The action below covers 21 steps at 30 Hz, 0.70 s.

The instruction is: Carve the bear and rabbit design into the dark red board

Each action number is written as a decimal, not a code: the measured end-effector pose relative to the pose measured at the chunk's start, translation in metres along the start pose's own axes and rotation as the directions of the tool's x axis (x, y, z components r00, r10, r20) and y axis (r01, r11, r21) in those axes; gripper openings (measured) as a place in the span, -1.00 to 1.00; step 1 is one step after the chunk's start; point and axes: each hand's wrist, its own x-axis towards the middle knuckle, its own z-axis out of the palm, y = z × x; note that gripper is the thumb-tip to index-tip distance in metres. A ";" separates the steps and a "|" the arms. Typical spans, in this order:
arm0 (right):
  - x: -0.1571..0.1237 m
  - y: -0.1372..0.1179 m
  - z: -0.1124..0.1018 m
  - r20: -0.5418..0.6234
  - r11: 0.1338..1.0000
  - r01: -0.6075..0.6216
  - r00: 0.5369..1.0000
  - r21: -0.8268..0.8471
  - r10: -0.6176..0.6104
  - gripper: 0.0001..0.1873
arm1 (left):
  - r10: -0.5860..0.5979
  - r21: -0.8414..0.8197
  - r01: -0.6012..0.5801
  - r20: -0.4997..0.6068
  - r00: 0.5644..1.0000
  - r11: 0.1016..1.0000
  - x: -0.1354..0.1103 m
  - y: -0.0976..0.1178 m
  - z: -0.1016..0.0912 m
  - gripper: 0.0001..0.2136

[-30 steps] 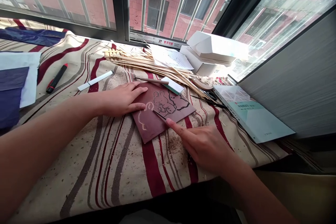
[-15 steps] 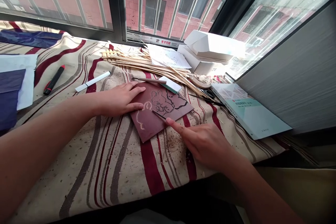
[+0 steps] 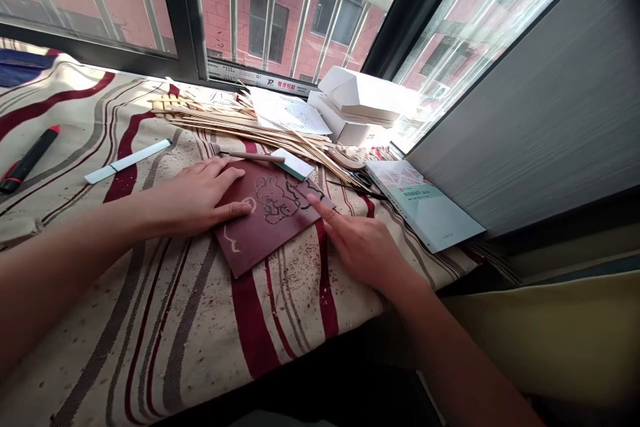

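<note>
My left hand (image 3: 200,199) lies flat on a dark reddish-brown lino block (image 3: 255,240), its fingers spread and pressing it down. Pale carved lines form a rabbit-like figure (image 3: 277,200) on the block. My right hand (image 3: 355,247) rests at the block's right corner with its forefinger stretched out and its other fingers curled. A thin dark carving tool was in that hand earlier, but its shaft is hard to make out now. Fine shavings speckle the striped cream cloth (image 3: 165,327) under the block.
A wooden-handled tool (image 3: 253,157) and a small white-green block (image 3: 293,164) lie beyond the lino. Behind them are bamboo strips (image 3: 240,121), a paper sheet (image 3: 287,113) and white boxes (image 3: 355,107). A book (image 3: 425,203) lies right, a marker (image 3: 27,160) left, before a barred window.
The whole view has swung, so everything sits further left. My right hand has moved up to the block's right corner, away from the carved line. My left hand stays on the block.
</note>
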 end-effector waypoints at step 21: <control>0.004 0.128 0.014 0.026 0.956 -0.289 0.957 -0.054 0.290 -0.68 | -0.063 -0.091 0.061 -0.024 0.998 0.994 0.000 0.013 -0.002 -0.08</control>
